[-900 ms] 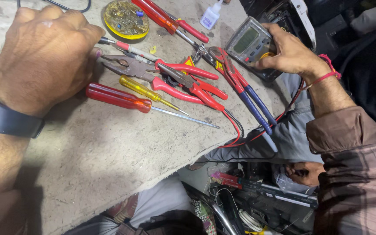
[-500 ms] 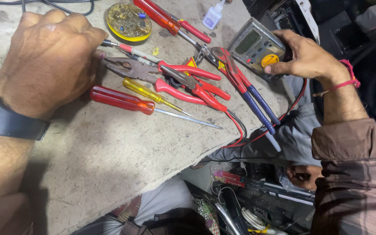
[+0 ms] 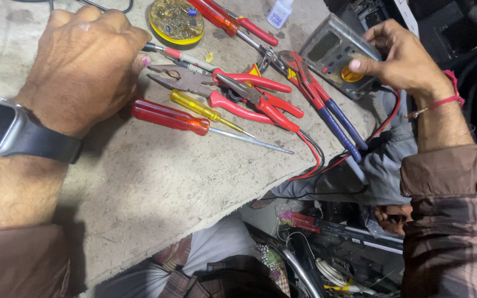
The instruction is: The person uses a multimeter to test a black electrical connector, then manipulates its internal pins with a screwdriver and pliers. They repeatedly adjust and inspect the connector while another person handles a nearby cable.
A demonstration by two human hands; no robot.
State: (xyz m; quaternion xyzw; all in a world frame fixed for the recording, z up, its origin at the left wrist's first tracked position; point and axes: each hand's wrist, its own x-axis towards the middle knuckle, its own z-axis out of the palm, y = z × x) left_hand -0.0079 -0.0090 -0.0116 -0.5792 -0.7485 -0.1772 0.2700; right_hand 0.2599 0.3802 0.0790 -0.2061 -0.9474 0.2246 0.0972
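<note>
In the head view the right hand point(image 3: 401, 60) cups the top right corner of the grey box-shaped multimeter point(image 3: 338, 55) at the far right edge of the worn stone bench point(image 3: 155, 182), fingers curled round its casing and the thumb tip pressed on the yellow round dial point(image 3: 352, 74). The left hand point(image 3: 86, 66) rests as a closed fist, holding nothing, just beside the red-handled screwdriver point(image 3: 172, 117) and red-handled pliers point(image 3: 222, 94). Turning that dial well seems to call for a steady casing and a small, deliberate thumb push.

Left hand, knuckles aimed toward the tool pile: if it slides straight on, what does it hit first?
Likely the red-handled pliers: the left hand is a closed fist on the workbench, and their jaws lie just past its knuckles. The thin screwdriver beside them is about as close; depth is unclear.
</note>
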